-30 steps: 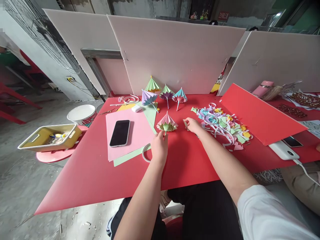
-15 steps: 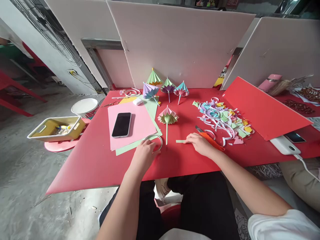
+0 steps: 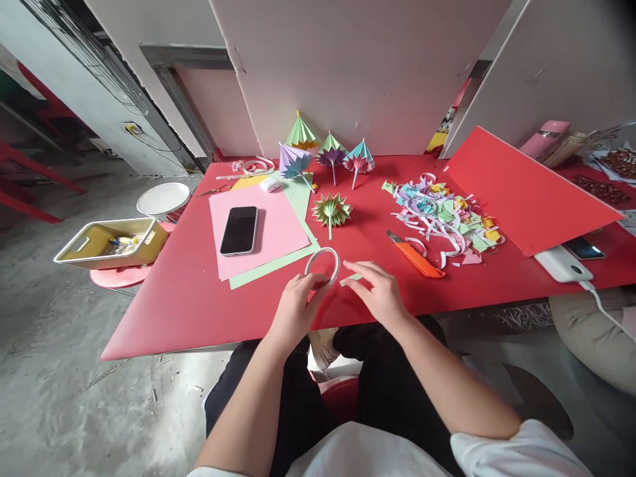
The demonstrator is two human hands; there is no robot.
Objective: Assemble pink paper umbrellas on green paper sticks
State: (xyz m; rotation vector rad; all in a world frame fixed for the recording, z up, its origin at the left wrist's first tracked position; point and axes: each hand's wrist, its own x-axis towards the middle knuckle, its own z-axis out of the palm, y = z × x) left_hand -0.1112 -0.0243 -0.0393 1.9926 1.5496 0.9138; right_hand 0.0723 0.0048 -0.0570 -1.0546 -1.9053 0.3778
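My left hand (image 3: 297, 301) grips the lower edge of a white tape ring (image 3: 336, 255), which stands raised above the red table (image 3: 169, 318). Just right of it, my right hand (image 3: 375, 285) has its thumb and forefinger apart, beside a short pale green paper strip (image 3: 352, 279). Whether the fingers touch the strip is unclear. Beyond the hands, a green pleated paper umbrella (image 3: 332, 213) points its stick toward me. An orange cutter knife (image 3: 417, 258) lies to the right of my right hand.
A phone (image 3: 239, 230) rests on pink paper (image 3: 283, 232) at the left. Several paper umbrellas (image 3: 334, 156) stand near the back wall. Paper scraps (image 3: 447, 222) and a red board (image 3: 527, 192) are at the right. A yellow basket (image 3: 144, 248) sits beside the table.
My left hand has lifted the tape ring and moved it right. My right hand has shifted left, away from the knife, with its fingers more spread. The green umbrella's stick now points more toward me.
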